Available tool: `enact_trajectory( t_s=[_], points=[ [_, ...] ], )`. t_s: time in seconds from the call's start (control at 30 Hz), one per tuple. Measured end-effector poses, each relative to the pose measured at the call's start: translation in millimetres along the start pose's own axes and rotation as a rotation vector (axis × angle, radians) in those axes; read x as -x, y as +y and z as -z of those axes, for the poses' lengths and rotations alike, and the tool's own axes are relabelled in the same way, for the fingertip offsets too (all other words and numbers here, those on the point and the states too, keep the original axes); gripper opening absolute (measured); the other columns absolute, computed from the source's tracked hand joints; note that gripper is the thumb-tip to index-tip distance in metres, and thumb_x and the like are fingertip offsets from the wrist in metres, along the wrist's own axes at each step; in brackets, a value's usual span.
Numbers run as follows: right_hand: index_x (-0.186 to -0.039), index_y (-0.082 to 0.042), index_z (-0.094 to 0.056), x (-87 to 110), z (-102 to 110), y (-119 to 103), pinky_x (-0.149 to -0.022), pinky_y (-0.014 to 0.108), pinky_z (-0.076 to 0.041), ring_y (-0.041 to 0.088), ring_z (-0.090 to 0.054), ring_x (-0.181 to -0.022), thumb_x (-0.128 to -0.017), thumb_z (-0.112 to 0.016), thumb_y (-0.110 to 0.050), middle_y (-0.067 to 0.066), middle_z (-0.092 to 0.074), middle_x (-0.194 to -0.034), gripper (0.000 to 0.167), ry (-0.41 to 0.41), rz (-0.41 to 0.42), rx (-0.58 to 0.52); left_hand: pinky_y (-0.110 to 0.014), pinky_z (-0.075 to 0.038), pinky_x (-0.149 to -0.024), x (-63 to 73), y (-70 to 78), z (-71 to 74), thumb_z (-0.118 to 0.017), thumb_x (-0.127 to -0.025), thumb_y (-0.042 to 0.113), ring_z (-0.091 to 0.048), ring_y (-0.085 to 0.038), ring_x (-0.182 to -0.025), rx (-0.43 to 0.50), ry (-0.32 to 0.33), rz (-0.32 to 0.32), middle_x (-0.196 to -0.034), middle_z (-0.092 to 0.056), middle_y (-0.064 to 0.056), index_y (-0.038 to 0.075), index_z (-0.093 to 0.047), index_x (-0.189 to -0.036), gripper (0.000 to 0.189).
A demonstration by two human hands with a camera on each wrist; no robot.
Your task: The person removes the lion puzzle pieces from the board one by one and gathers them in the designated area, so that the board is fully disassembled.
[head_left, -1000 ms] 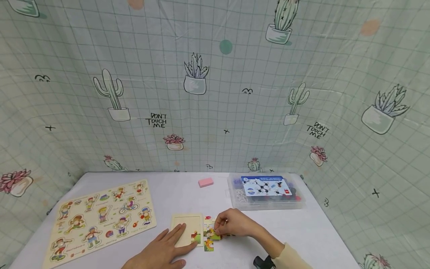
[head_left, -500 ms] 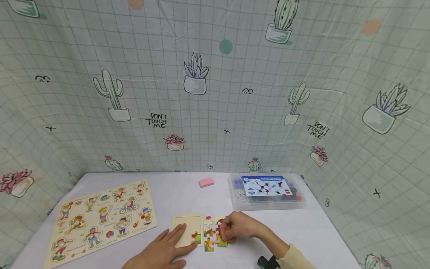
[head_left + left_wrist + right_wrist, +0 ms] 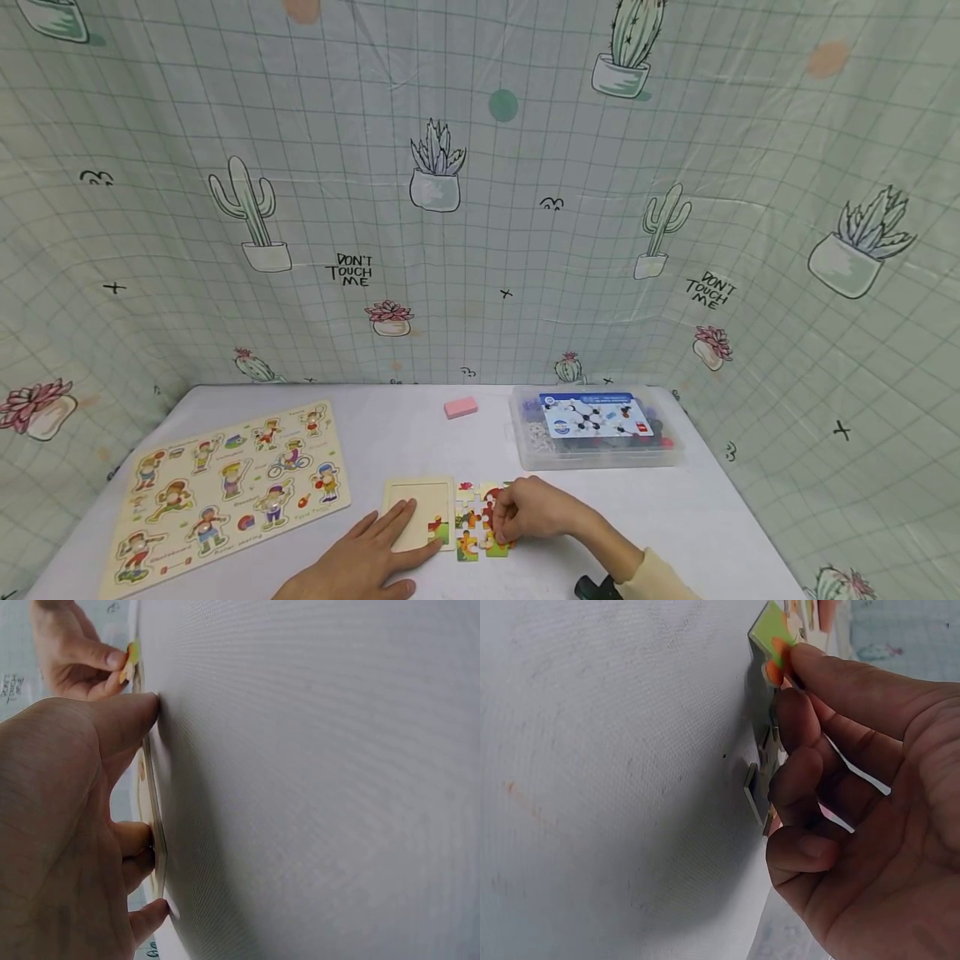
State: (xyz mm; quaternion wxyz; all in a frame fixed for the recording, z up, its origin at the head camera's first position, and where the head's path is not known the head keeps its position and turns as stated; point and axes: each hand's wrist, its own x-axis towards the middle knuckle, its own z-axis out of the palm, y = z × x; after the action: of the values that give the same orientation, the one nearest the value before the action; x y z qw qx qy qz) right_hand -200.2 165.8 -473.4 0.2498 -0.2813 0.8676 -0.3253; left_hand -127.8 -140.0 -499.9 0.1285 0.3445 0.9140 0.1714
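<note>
My left hand (image 3: 360, 554) lies with spread fingers on a small light wooden puzzle tray (image 3: 417, 493). One puzzle piece, green and red, sits in the tray's lower right corner (image 3: 438, 531). Right of the tray, several loose puzzle pieces (image 3: 467, 546) lie close together in a block. Over this block's right side, my right hand (image 3: 536, 507) pinches a green and orange puzzle piece (image 3: 772, 639) between thumb and fingers; in the right wrist view it looks tilted. The hand hides some pieces beneath it. The left wrist view shows the thumb and fingertips at the tray's edge.
A large wooden picture board (image 3: 225, 492) with cartoon children lies at the left. At the back are a pink eraser-like block (image 3: 461, 407) and a clear plastic case (image 3: 600, 454) of small parts. A black object (image 3: 596, 588) shows beneath the right wrist.
My right hand has moved right and slightly nearer, from the middle of the loose pieces to their right side, uncovering several of them. The left hand stays on the tray.
</note>
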Motion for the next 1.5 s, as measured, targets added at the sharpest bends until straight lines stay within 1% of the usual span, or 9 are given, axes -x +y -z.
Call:
enact_trajectory(
  t_s=[0.17, 0.4, 0.5, 0.67, 0.9, 1.27, 1.5],
  points=[
    [-0.075, -0.017, -0.070, 0.2, -1.5, -0.5, -0.060, 0.018, -0.043, 0.000, -0.052, -0.060, -0.080, -0.079, -0.003, -0.012, -0.062, -0.066, 0.018, 0.012, 0.005, 0.032, -0.066, -0.031, -0.109, 0.9, 0.0, -0.2, -0.044, -0.102, 0.055, -0.028, -0.042, -0.148, -0.020, 0.015, -0.019, -0.161, -0.028, -0.025, 0.038, -0.046, -0.151, 0.052],
    [-0.075, -0.019, -0.071, -0.4, -3.4, 0.6, -0.059, 0.019, -0.040, 0.000, -0.049, -0.060, -0.079, -0.082, -0.009, -0.013, -0.059, -0.065, 0.016, 0.025, 0.018, 0.066, -0.065, -0.030, -0.110, 0.9, -0.4, 0.3, -0.044, -0.101, 0.057, -0.026, -0.040, -0.149, -0.015, -0.001, -0.013, -0.162, -0.027, -0.024, 0.038, -0.045, -0.152, 0.054],
    [-0.074, -0.019, -0.070, -0.8, -4.3, 1.2, -0.059, 0.019, -0.039, 0.000, -0.049, -0.060, -0.079, -0.083, -0.010, -0.013, -0.057, -0.064, 0.016, 0.033, 0.018, 0.083, -0.065, -0.031, -0.110, 1.3, 0.2, 0.6, -0.045, -0.101, 0.056, -0.027, -0.040, -0.149, -0.020, 0.003, -0.016, -0.162, -0.027, -0.024, 0.038, -0.045, -0.152, 0.054],
    [-0.075, -0.019, -0.070, -1.2, -5.0, 1.1, -0.059, 0.019, -0.039, 0.000, -0.048, -0.060, -0.080, -0.083, -0.010, -0.013, -0.056, -0.065, 0.017, 0.034, 0.014, 0.082, -0.065, -0.031, -0.110, 1.5, 1.0, 1.0, -0.044, -0.102, 0.056, -0.027, -0.041, -0.149, -0.023, 0.010, -0.017, -0.162, -0.027, -0.024, 0.038, -0.045, -0.152, 0.053],
    [-0.075, -0.020, -0.069, -1.3, -5.6, 1.3, -0.059, 0.019, -0.038, 0.000, -0.048, -0.061, -0.080, -0.083, -0.013, -0.013, -0.055, -0.064, 0.017, 0.029, -0.005, 0.083, -0.065, -0.030, -0.111, 1.1, 0.5, 0.6, -0.044, -0.102, 0.056, -0.026, -0.040, -0.149, -0.015, 0.005, -0.013, -0.162, -0.027, -0.024, 0.038, -0.045, -0.152, 0.053],
    [-0.074, -0.022, -0.068, -3.0, -6.9, 4.2, -0.059, 0.019, -0.038, 0.000, -0.047, -0.060, -0.080, -0.084, -0.014, -0.014, -0.054, -0.063, 0.019, 0.033, -0.005, 0.107, -0.065, -0.031, -0.110, -0.4, -0.6, -0.7, -0.043, -0.102, 0.057, -0.028, -0.040, -0.148, -0.026, 0.014, -0.016, -0.161, -0.029, -0.024, 0.040, -0.045, -0.151, 0.053],
    [-0.074, -0.022, -0.068, -4.2, -7.1, 5.3, -0.059, 0.019, -0.039, 0.000, -0.047, -0.060, -0.081, -0.083, -0.014, -0.015, -0.054, -0.064, 0.019, 0.028, -0.003, 0.109, -0.066, -0.032, -0.108, -1.8, -2.7, -2.9, -0.042, -0.102, 0.058, -0.028, -0.041, -0.148, -0.039, 0.029, -0.037, -0.160, -0.029, -0.025, 0.040, -0.045, -0.151, 0.052]
  ],
)
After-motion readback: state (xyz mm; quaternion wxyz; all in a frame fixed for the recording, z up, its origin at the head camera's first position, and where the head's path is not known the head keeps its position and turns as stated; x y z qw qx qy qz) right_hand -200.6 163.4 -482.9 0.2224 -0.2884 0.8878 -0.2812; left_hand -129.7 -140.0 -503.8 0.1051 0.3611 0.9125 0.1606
